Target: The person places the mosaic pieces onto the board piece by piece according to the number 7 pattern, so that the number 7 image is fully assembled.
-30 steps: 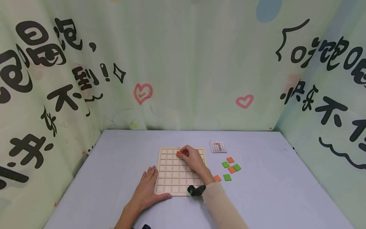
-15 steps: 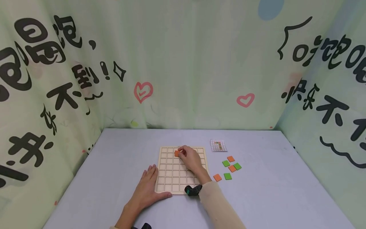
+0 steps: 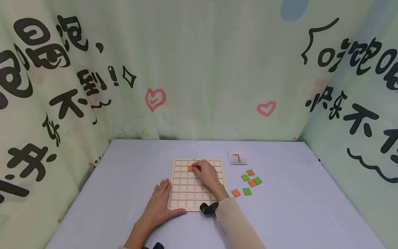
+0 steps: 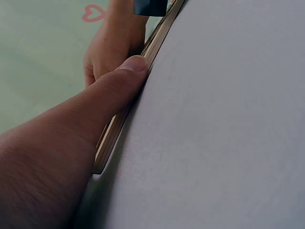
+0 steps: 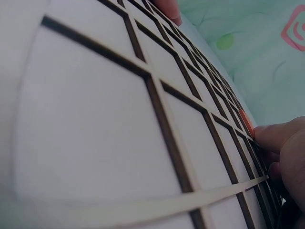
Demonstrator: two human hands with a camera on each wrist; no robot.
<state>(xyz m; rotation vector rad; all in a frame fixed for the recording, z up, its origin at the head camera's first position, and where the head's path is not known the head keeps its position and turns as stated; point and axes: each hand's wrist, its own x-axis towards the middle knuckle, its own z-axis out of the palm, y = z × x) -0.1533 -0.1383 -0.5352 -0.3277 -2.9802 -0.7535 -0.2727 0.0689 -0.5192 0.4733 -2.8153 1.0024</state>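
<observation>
A wooden grid board lies on the table. My right hand reaches over its upper part, thumb and forefinger at the right edge of an orange square tile. The tile looks flat in a cell near the board's top; the fingertips partly cover it. The right wrist view shows a fingertip touching the orange tile beyond the grid bars. My left hand rests with straight fingers along the board's left side. Its thumb presses on the near edge of the board.
Several loose tiles lie right of the board, among them an orange tile and a green tile. Behind them is a small pattern card with a grid print. A printed curtain encloses the white table.
The orange tile, tilted in my right fingers earlier, now lies flat a little further left. My right hand has shifted slightly left with it. My left hand stays at the board.
</observation>
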